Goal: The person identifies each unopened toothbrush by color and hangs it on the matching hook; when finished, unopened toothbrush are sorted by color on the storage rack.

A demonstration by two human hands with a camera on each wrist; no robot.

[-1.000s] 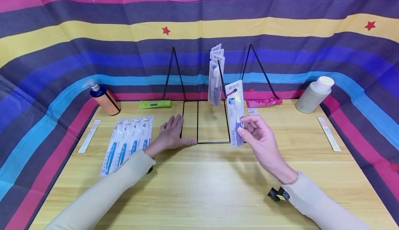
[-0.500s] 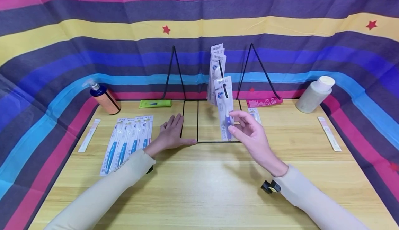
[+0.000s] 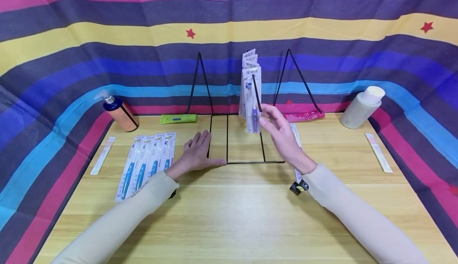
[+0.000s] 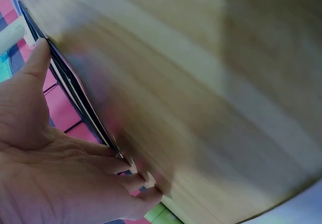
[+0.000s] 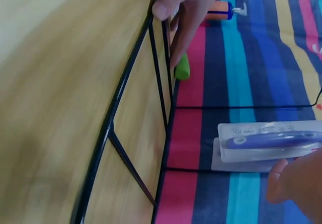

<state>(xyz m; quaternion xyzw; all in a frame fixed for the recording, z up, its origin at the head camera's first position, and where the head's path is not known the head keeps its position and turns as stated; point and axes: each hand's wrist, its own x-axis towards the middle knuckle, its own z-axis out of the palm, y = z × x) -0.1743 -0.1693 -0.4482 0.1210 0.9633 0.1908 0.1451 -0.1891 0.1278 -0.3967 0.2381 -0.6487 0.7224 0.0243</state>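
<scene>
My right hand (image 3: 277,132) pinches the right edge of a packaged purple toothbrush (image 3: 252,105), which hangs upright with the wire hook through its card. Behind it several similar packs (image 3: 249,57) hang on the same black wire rack (image 3: 245,163). In the right wrist view, the fingertips (image 5: 277,183) are against the pack (image 5: 271,141). My left hand (image 3: 196,152) lies palm down with fingers spread by the rack's base, its thumb touching the front wire. Left of it lie several packaged blue toothbrushes (image 3: 146,164) in an overlapping row.
Another toothbrush pack (image 3: 296,132) lies partly under my right forearm. A green tube (image 3: 179,119) and a pink tube (image 3: 304,116) lie at the back. A pump bottle (image 3: 121,113) and a white-capped bottle (image 3: 361,107) stand at the sides, near two thin sachets (image 3: 103,155).
My right hand has moved left and away from me, carrying the purple toothbrush pack onto the hook and back along it towards the other packs. The left hand has stayed put.
</scene>
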